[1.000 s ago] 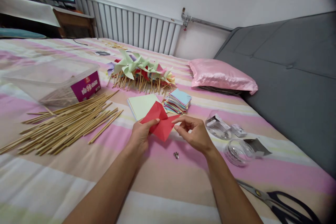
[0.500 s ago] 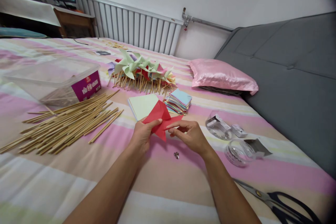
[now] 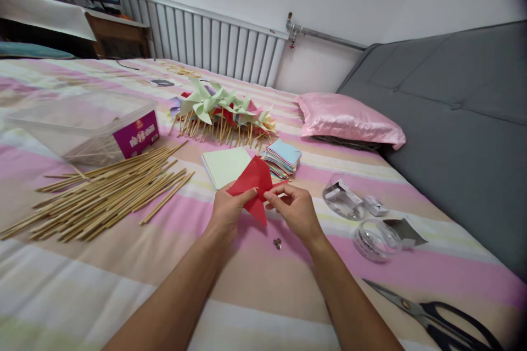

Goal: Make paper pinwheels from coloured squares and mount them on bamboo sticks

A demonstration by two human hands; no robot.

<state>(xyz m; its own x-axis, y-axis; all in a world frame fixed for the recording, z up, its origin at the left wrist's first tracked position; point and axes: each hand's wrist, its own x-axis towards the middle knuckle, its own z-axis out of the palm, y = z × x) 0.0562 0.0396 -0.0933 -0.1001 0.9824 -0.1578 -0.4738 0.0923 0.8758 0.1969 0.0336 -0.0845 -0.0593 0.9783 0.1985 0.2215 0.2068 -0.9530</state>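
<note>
I see my left hand (image 3: pixel 225 209) pinching a folded red paper square (image 3: pixel 254 182) from its left side, thumb on top, fingers beneath; my right hand (image 3: pixel 293 209) grips the same sheet at its right corner with thumb and forefinger closed on it; the paper is lifted just above the pink-and-cream striped bedspread (image 3: pixel 123 263), near the middle of the bed; a small silver metal pin (image 3: pixel 277 243) lies on the cloth just below my hands; behind the red sheet rests a pale green paper pad (image 3: pixel 220 165), and just beside it a stack of small coloured paper squares (image 3: pixel 282 158); farther back sits a heap of finished paper pinwheels on sticks (image 3: pixel 220 112); toward the left edge spreads a pile of long bamboo sticks (image 3: pixel 102 192), with a clear plastic box with a purple label (image 3: pixel 88 126) behind it; toward the right edge I see clear tape rolls (image 3: pixel 373 238), and black-handled scissors (image 3: pixel 442 315) lie near the front right corner.
</note>
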